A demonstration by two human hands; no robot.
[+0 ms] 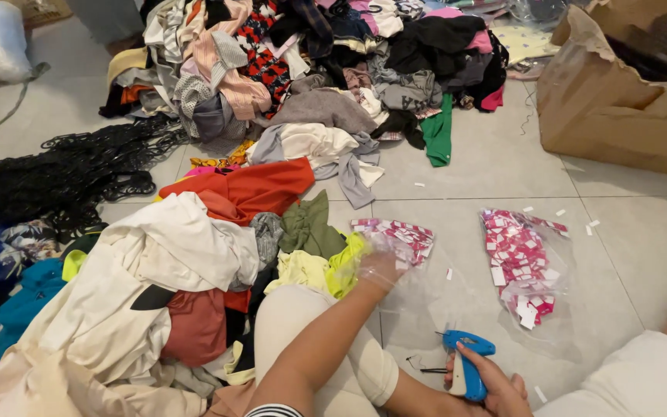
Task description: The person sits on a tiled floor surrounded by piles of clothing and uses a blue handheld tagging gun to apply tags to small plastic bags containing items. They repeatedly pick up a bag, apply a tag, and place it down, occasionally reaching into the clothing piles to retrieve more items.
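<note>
I sit on a tiled floor among heaps of clothes. My left hand reaches into a clear plastic bag of small pink and white tags, its fingers inside the film. My right hand grips a blue tagging gun low near the frame's bottom edge, its needle pointing left. A second clear bag of pink tags lies on the floor to the right of my left hand.
A big heap of mixed clothes lies ahead, and more clothes are piled at my left. Black hangers sprawl at far left. A brown cardboard box stands at the upper right. Loose tags dot the tiles.
</note>
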